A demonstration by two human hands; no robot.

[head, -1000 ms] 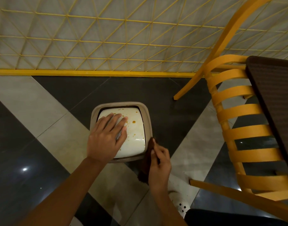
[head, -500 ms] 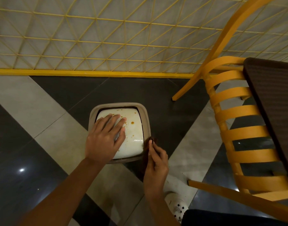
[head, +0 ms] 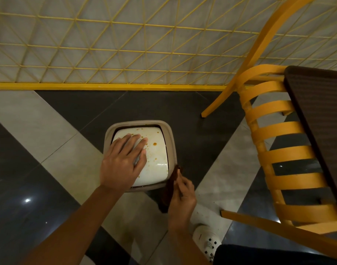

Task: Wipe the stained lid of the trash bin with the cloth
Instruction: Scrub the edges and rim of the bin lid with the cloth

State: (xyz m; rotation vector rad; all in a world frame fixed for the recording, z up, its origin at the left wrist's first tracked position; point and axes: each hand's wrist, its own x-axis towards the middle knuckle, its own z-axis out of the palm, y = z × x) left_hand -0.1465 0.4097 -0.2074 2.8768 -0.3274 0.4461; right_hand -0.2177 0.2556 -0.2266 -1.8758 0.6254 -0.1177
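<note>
A small trash bin with a taupe rim [head: 169, 134] stands on the floor below me. Its white swing lid [head: 156, 161] carries orange-brown spots near the far edge and the middle. My left hand [head: 123, 161] lies flat on the left half of the lid with the fingers straight and spread. My right hand [head: 182, 197] pinches a dark brown cloth [head: 170, 188] at the bin's near right corner. The cloth hangs down beside the bin, clear of the white surface.
A yellow slatted chair [head: 282, 155] stands close on the right, with a dark brown table top [head: 320, 115] over it. A yellow lattice wall [head: 125, 44] runs behind the bin. My white shoe [head: 207, 240] is on the tiled floor below my right hand.
My right hand with the cloth has shifted slightly at the bin's near right corner. The left hand has stayed flat on the lid. The view has drifted a little.
</note>
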